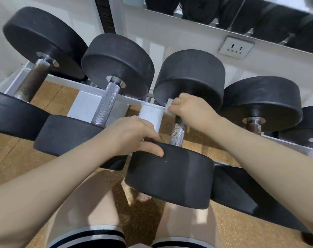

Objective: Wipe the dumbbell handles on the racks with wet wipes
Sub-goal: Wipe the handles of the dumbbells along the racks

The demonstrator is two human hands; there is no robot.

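From the head camera we look down on a white rack [105, 97] of black dumbbells. Our right hand [191, 110] curls around a wet wipe [168, 105], gripping the far end of the third dumbbell's handle [178, 131]. Our left hand [132, 135] rests, fingers loosely bent, on that dumbbell's near weight [170, 176] at the rack's front edge.

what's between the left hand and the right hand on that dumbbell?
Head view: bare knurled handle runs between the left hand, resting on the near weight head, and the right hand, gripping the wipe.
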